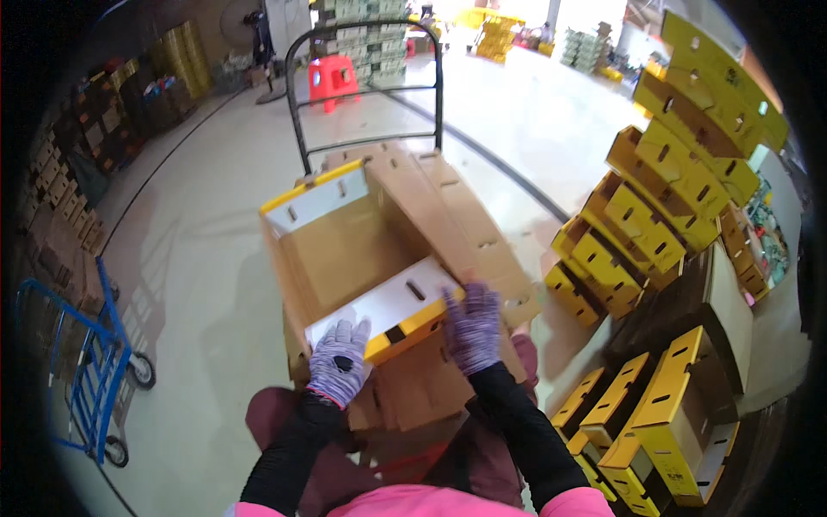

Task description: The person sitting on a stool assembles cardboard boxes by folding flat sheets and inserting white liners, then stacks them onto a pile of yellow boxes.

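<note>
An open cardboard box [362, 258] with white inner end walls and yellow outer edges lies tilted in front of me. My left hand [338, 364], in a purple-grey knit glove, grips the near left corner, its fingers over the edge of the white end wall [388, 297]. At the near right corner, my right hand [474, 329] in a matching glove holds the same end, fingers reaching over the edge. Beneath the box and to its right are flat brown cardboard sheets [461, 202] with cut slots.
A black cart handle [364, 95] rises behind the cardboard. Yellow boxes [646, 224] are stacked to the right, with more boxes [668, 405] near my right side. On the left stands a blue hand truck [99, 370]. A red stool [333, 79] is beyond the cart.
</note>
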`<action>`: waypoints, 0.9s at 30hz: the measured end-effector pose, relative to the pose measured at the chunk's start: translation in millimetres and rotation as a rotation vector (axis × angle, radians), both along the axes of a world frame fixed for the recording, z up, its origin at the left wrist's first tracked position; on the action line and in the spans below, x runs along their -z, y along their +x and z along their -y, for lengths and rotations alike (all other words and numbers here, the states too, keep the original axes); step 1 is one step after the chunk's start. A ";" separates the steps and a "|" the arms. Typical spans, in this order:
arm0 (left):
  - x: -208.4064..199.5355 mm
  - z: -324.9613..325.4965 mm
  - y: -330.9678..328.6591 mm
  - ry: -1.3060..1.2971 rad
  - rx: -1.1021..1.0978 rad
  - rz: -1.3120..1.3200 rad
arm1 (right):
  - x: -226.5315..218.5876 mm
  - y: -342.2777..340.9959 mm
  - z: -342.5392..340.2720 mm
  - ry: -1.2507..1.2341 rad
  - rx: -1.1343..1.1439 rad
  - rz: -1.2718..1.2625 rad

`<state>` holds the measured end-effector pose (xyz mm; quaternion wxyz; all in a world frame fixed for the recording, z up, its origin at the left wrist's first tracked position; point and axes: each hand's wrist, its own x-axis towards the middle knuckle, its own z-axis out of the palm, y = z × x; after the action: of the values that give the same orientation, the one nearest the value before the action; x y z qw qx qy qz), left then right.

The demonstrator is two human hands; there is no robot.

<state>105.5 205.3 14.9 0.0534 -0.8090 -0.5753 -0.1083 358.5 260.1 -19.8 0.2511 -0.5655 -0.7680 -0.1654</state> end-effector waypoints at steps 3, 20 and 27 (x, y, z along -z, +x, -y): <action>-2.6 -28.2 -13.6 -0.388 0.072 0.053 | -9.1 -16.6 -41.7 0.002 -0.329 0.545; 74.4 12.9 -40.7 -0.372 0.417 -0.030 | -9.0 -9.3 75.7 -0.987 -0.342 0.055; -7.7 -10.6 -30.2 -0.402 0.183 -0.039 | -58.2 -6.5 62.8 -0.728 -0.384 -0.029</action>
<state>75.3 215.9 22.5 -0.1079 -0.8540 -0.5086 0.0198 352.0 197.2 38.5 0.0715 -0.4659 -0.8644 0.1750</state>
